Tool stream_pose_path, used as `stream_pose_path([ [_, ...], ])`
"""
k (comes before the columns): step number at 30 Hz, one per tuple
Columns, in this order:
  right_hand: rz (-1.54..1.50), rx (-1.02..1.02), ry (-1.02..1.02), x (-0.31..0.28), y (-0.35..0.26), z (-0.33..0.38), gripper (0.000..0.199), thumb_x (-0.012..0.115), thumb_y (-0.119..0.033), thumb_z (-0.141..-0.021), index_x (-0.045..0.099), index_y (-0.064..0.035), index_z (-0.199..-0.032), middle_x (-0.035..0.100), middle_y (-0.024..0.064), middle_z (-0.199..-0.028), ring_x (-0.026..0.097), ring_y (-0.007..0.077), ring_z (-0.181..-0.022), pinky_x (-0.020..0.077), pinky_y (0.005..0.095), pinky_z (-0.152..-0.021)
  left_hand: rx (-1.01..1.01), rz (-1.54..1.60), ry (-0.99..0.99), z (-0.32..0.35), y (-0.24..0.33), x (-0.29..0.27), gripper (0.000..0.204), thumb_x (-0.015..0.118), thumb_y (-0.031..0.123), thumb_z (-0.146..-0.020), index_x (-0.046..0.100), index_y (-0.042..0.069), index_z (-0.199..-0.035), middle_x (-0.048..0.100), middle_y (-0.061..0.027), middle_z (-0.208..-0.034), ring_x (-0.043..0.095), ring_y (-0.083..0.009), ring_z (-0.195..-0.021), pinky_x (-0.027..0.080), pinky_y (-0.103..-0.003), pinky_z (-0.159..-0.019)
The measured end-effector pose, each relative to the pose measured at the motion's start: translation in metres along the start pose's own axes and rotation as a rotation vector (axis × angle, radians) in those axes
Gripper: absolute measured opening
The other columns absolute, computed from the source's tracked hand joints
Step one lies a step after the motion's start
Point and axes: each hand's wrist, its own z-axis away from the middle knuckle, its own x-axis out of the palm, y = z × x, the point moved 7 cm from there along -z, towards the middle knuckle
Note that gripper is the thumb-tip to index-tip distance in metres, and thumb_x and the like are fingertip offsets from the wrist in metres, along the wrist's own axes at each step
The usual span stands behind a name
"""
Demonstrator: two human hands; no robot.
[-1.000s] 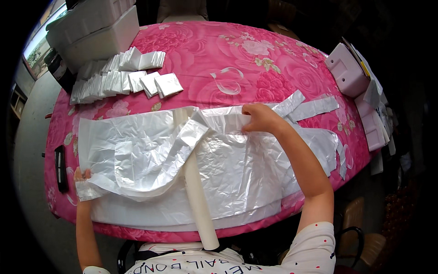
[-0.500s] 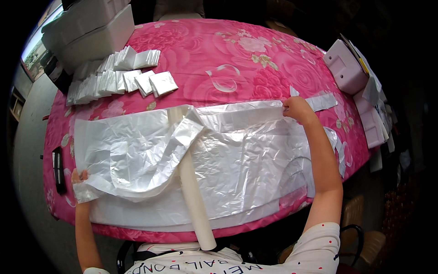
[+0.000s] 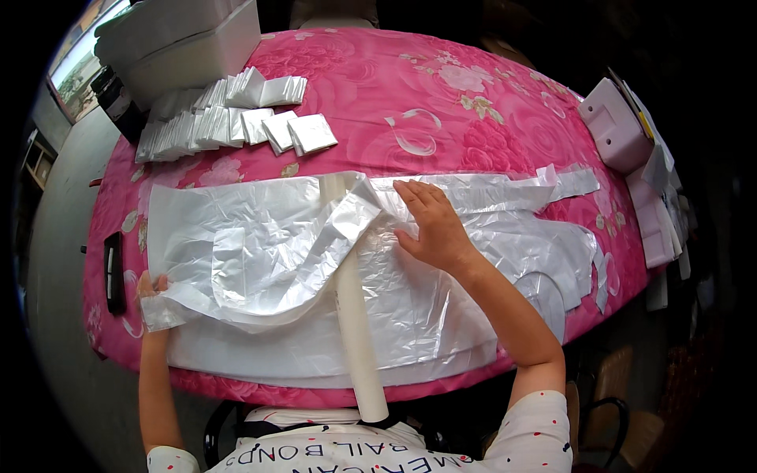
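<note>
A stack of thin, clear-silvery plastic bags [image 3: 426,307] lies flat across the table before me. At its left edge my left hand [image 3: 153,288] is closed on a corner of the top plastic bag [image 3: 252,252], whose end is folded over in a loop. My right hand [image 3: 432,227] rests with spread fingers on the plastic near the far edge, right of the fold, holding nothing. A long whitish tube [image 3: 359,339] runs from under the folded bag toward me, its near end past the table edge.
Several folded plastic packets [image 3: 213,122] stand in rows at the far left, beside white foam boxes [image 3: 189,59]. A black stapler-like object [image 3: 114,272] lies at the left edge. Pinkish-white boxes [image 3: 613,130] sit at the right edge. A pink flowered cloth [image 3: 347,71] covers the table.
My right hand has let go of the bag's far right end, moved left and opened flat on the plastic. My left hand keeps its hold. The whole view has shifted slightly.
</note>
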Motion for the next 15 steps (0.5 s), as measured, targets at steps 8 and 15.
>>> stream_pose_path([
  [8, 0.294, -0.222, 0.216, 0.041, -0.03, -0.036, 0.04, 0.055, -0.007, -0.081, 0.054, -0.0033, -0.121, 0.056, 0.0147, -0.121, 0.053, 0.0266, -0.113, 0.038, 0.0398, -0.099, -0.04, 0.037, -0.02, -0.003, 0.041, -0.017, 0.042, 0.062, 0.03, -0.084, 0.055, -0.007, -0.102, 0.061, -0.0226, -0.087, 0.06, -0.0389, -0.077, 0.049, -0.045, -0.068],
  [15, -0.054, 0.56, 0.462, 0.02, 0.067, -0.023, 0.033, 0.06, -0.014, -0.078, 0.063, -0.0076, -0.11, 0.066, 0.0178, -0.086, 0.064, 0.0319, -0.076, 0.0508, 0.0373, -0.066, -0.04, -0.006, -0.106, -0.005, 0.082, -0.043, 0.034, 0.056, 0.022, -0.089, 0.051, -0.007, -0.107, 0.059, -0.0239, -0.101, 0.054, -0.0397, -0.095, 0.042, -0.044, -0.083],
])
